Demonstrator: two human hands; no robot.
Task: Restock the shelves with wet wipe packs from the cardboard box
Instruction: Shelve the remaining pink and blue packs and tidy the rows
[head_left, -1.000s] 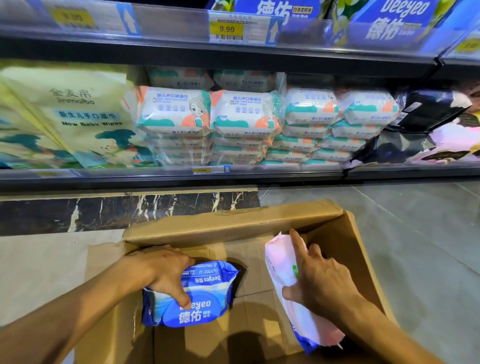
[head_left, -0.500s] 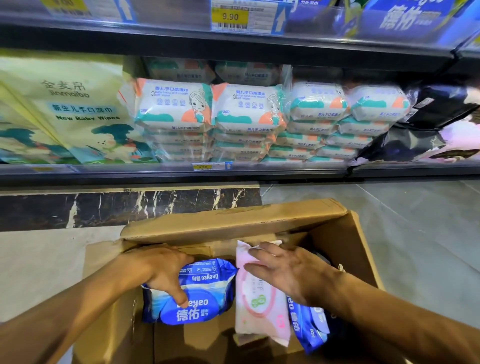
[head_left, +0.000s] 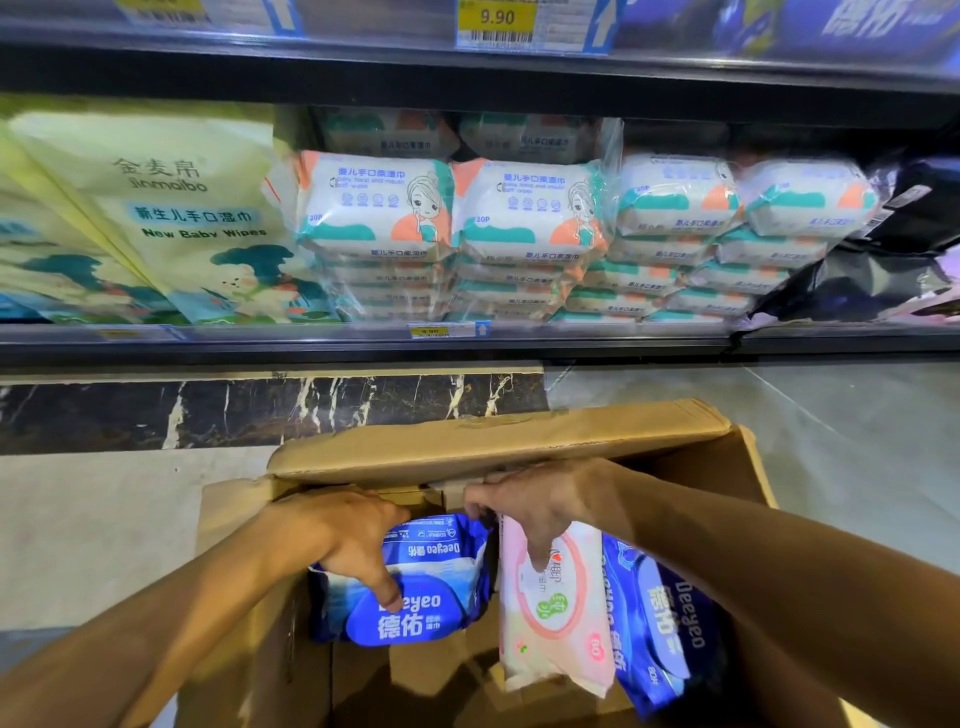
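Both hands are down inside the open cardboard box (head_left: 493, 441), which sits on the floor (head_left: 841, 447) just in front of the shelf (head_left: 363, 344). The left hand (head_left: 353, 540) grips a blue Deeyeo pack (head_left: 431, 582) from above, fingers curled over its top edge and one digit pressed down on the blue lid on its face. The pack stands upright against the box's left inner side, with its printed face toward the camera.

The right hand (head_left: 535, 504) holds a pink pack (head_left: 558, 613) by its upper end, fingers closed over the top and the pack hanging upright below the palm. One finger reaches left toward the top corner of the blue pack, though whether it touches cannot be told. Just beside the pink pack on the right stands a second blue pack (head_left: 662, 623), turned on its side so its lettering runs vertically, partly hidden by the right forearm.

The box's far flap is folded over the opening — both hands reach in under its edge.

On the shelf above are white-and-teal packs (head_left: 374, 208) in several stacks, wrapped in clear film (a cartoon face shows on the two nearest). Left of them leans a yellow-green bag (head_left: 156, 208) marked "New Baby Wipes". A price tag (head_left: 496, 20) reading 9.90 hangs on the shelf edge higher up. A dark marble strip (head_left: 260, 410) runs along the floor below the shelf.
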